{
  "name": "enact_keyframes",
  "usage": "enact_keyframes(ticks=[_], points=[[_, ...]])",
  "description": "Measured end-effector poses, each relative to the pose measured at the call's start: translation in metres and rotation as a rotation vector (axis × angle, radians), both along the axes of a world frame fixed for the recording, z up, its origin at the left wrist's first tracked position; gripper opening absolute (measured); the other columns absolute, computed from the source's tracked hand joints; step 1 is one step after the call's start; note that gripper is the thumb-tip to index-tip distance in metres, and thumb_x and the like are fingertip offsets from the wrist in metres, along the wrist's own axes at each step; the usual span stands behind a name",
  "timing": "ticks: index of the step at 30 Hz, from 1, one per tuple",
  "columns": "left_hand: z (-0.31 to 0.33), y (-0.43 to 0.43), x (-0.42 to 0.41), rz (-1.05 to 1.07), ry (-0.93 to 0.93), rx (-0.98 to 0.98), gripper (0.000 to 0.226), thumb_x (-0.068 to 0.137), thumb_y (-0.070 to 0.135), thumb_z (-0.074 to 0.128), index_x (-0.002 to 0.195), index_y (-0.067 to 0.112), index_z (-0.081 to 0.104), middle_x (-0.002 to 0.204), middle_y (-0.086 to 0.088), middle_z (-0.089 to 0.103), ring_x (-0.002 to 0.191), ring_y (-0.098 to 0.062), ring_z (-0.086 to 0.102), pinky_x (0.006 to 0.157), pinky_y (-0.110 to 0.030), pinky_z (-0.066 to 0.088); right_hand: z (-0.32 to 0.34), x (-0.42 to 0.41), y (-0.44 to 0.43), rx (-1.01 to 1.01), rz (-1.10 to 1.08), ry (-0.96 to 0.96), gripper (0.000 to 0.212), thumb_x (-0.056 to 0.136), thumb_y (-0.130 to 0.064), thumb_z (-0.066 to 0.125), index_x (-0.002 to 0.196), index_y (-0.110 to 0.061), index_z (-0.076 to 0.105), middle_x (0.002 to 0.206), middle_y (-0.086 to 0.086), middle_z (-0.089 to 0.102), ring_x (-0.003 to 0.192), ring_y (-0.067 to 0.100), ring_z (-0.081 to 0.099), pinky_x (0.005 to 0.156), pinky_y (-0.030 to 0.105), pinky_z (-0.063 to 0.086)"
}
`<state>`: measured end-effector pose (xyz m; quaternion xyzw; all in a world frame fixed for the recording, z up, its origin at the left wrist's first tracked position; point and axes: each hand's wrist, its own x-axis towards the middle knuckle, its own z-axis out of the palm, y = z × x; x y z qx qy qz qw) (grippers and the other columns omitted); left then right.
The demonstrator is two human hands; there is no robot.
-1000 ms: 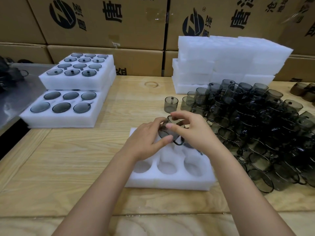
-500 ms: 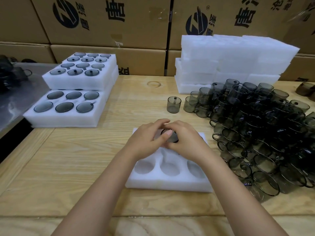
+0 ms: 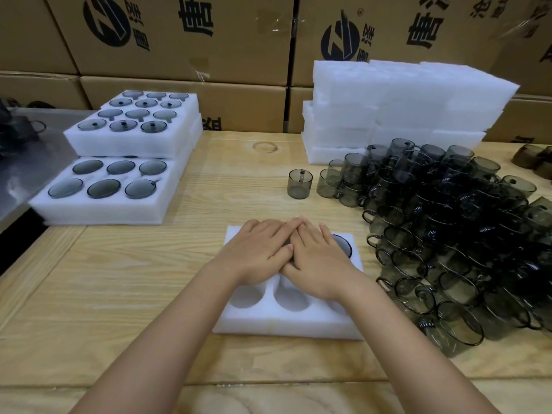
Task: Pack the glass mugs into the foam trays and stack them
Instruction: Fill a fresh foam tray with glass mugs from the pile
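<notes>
A white foam tray (image 3: 286, 324) lies on the wooden table in front of me. My left hand (image 3: 257, 249) and my right hand (image 3: 319, 261) rest flat, side by side, on its back row, fingers stretched out and touching. A dark sliver of a smoky glass mug shows between them, pressed into the middle back hole. Another glass mug (image 3: 343, 246) sits in the back right hole, half hidden by my right hand. Two front holes show bare; the third is under my right wrist.
A big pile of loose glass mugs (image 3: 448, 234) fills the table's right side, with a lone mug (image 3: 299, 184) standing apart. Packed trays (image 3: 119, 186) are stacked at left. Bare foam trays (image 3: 403, 106) stand at the back right before cardboard boxes (image 3: 185, 34).
Both hands carried a mug down into the tray's back row, then flattened on top of it. Earlier the fingers pinched the mug above the tray.
</notes>
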<state>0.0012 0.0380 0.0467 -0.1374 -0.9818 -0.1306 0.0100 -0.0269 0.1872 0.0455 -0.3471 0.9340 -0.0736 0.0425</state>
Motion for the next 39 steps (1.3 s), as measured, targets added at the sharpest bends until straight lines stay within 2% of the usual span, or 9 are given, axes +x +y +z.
enact_keyframes(ticks=[6, 10, 18, 20, 24, 27, 30, 33, 39], points=[[-0.001, 0.001, 0.002, 0.024, 0.019, 0.009, 0.053, 0.101, 0.048, 0.023, 0.151, 0.036, 0.012, 0.148, 0.008, 0.036, 0.136, -0.01, 0.026, 0.108, -0.028, 0.013, 0.016, 0.026, 0.032, -0.031, -0.172, 0.22, 0.069, 0.092, -0.055, 0.039, 0.146, -0.013, 0.026, 0.155, 0.006, 0.021, 0.144, 0.024, 0.013, 0.116, 0.041, 0.007], [-0.003, 0.001, 0.002, 0.031, 0.031, -0.021, 0.055, 0.099, 0.053, 0.022, 0.149, 0.032, 0.023, 0.151, 0.009, 0.033, 0.137, -0.01, 0.024, 0.11, -0.028, 0.011, 0.024, 0.051, 0.103, -0.331, -0.417, 0.559, 0.043, 0.082, -0.041, 0.061, 0.103, -0.005, 0.067, 0.109, 0.015, 0.063, 0.099, 0.04, 0.056, 0.081, 0.046, 0.046], [-0.003, 0.001, 0.003, 0.05, 0.104, 0.079, 0.05, 0.101, 0.046, 0.027, 0.147, 0.027, 0.03, 0.147, 0.008, 0.04, 0.135, -0.01, 0.03, 0.108, -0.026, 0.015, -0.026, 0.097, 0.179, -0.328, -0.737, 0.471, 0.078, 0.079, -0.073, 0.034, 0.077, -0.005, 0.072, 0.105, 0.024, 0.057, 0.095, 0.047, 0.051, 0.08, 0.052, 0.04], [-0.003, 0.0, 0.003, 0.054, 0.109, 0.126, 0.048, 0.101, 0.044, 0.032, 0.146, 0.026, 0.034, 0.145, 0.008, 0.044, 0.133, -0.011, 0.034, 0.107, -0.026, 0.021, -0.035, 0.099, 0.177, -0.333, -0.766, 0.488, 0.057, 0.08, -0.057, 0.053, 0.076, -0.003, 0.073, 0.106, 0.025, 0.058, 0.093, 0.049, 0.053, 0.077, 0.051, 0.044], [0.001, -0.008, 0.003, 0.201, 0.178, 0.686, 0.025, 0.098, 0.024, 0.05, 0.121, 0.026, 0.061, 0.117, 0.016, 0.061, 0.108, -0.002, 0.056, 0.078, -0.015, 0.044, -0.037, 0.099, 0.171, -0.392, -0.802, 0.461, 0.025, 0.054, -0.003, 0.088, 0.071, 0.002, 0.071, 0.109, 0.028, 0.057, 0.086, 0.049, 0.059, 0.064, 0.051, 0.051], [0.001, -0.027, 0.003, 0.381, 0.335, 1.211, 0.022, 0.099, 0.011, 0.047, 0.108, 0.022, 0.063, 0.102, 0.008, 0.068, 0.095, -0.002, 0.063, 0.08, -0.012, 0.044, -0.031, 0.1, 0.175, -0.393, -0.768, 0.4, 0.025, 0.051, 0.0, 0.088, 0.07, 0.001, 0.071, 0.11, 0.027, 0.059, 0.089, 0.047, 0.059, 0.075, 0.055, 0.05], [-0.019, -0.046, 0.015, 0.489, 0.204, 1.537, 0.023, 0.098, 0.012, 0.047, 0.111, 0.022, 0.063, 0.107, -0.002, 0.07, 0.098, -0.014, 0.064, 0.086, -0.026, 0.046, -0.019, 0.104, 0.182, -0.429, -0.759, 0.39, 0.022, 0.059, -0.013, 0.089, 0.07, -0.003, 0.073, 0.113, 0.019, 0.061, 0.094, 0.039, 0.059, 0.081, 0.047, 0.05], [-0.041, -0.052, 0.026, 0.491, 0.057, 1.638, 0.025, 0.094, 0.006, 0.051, 0.109, 0.018, 0.066, 0.108, -0.004, 0.071, 0.103, -0.024, 0.063, 0.092, -0.039, 0.047, 0.006, 0.103, 0.172, -0.632, -0.605, 0.419, 0.044, 0.071, -0.05, 0.063, 0.073, -0.007, 0.072, 0.118, 0.009, 0.058, 0.094, 0.012, 0.053, 0.083, 0.027, 0.045], [-0.043, -0.054, 0.031, 0.398, 0.103, 1.609, 0.028, 0.083, 0.03, 0.057, 0.106, 0.026, 0.072, 0.109, -0.005, 0.067, 0.098, -0.022, 0.062, 0.084, -0.032, 0.05, 0.045, 0.08, 0.077, -0.782, -0.267, 0.259, 0.02, 0.076, -0.037, 0.074, 0.067, -0.024, 0.062, 0.117, -0.005, 0.056, 0.09, 0.005, 0.057, 0.086, 0.004, 0.033]])
